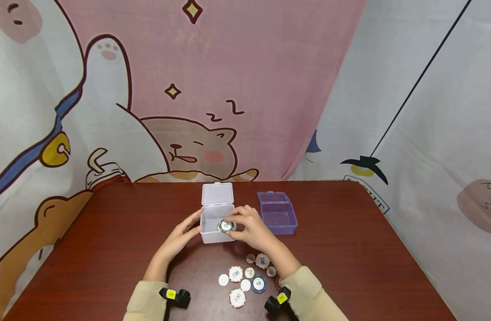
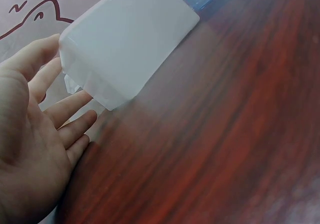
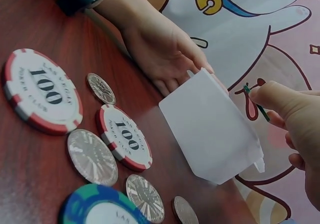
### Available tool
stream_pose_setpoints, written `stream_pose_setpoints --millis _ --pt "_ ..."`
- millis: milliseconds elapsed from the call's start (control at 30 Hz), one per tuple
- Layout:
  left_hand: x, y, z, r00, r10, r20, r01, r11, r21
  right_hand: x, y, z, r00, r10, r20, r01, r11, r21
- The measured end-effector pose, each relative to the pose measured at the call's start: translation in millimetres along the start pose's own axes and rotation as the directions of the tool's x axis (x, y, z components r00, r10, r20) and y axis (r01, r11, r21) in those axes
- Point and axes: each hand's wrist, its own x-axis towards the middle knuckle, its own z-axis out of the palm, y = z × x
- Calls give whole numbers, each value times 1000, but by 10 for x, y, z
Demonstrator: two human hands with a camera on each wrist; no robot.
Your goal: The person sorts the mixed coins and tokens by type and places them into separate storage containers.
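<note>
My right hand (image 1: 250, 226) pinches a green-edged poker chip (image 1: 226, 226) between thumb and fingers, over the opening of a white plastic box (image 1: 217, 238). The box's hinged lid (image 1: 217, 194) is folded back, away from me. With fingers extended, my left hand (image 1: 176, 243) touches the box's left side; in the left wrist view the fingertips (image 2: 54, 43) lie against its wall. From the right wrist, the green chip (image 3: 263, 112) shows edge-on above the box rim. The inside of the box is partly covered by my right hand.
Nearer me lie red-edged white 100 chips (image 1: 237, 298), a blue chip (image 1: 259, 283) and several silver coins (image 1: 245, 285). Part of a red chip shows beside my right sleeve. An open purple see-through box (image 1: 284, 229) stands right of the white one. A patterned curtain hangs behind the table.
</note>
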Motion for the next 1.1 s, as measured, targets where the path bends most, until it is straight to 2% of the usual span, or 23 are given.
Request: stream_pose_setpoints --millis 233,400,533,667,767,900,1100 --pt "37 -262 -26 1000 16 -13 -17 1000 -23 79 53 64 999 22 -23 -22 1000 5" --pt "39 -315 -33 1000 16 -17 -16 1000 -17 124 105 116 998 53 -29 -53 998 17" --pt "43 -300 -32 1000 16 -17 -16 1000 -17 145 156 157 995 99 -14 -98 995 36" --pt "14 -105 -5 1000 5 -7 -5 1000 -11 159 217 198 988 153 8 -153 987 48" --pt "13 -126 -7 1000 4 -11 -4 1000 -4 165 254 219 983 181 19 -182 982 49" --pt "37 -293 -30 1000 2 -25 -2 1000 -3 171 274 230 979 201 25 -202 978 44" --pt "-1 -55 -5 1000 3 -12 -3 1000 -13 177 257 224 973 228 29 -228 973 19"
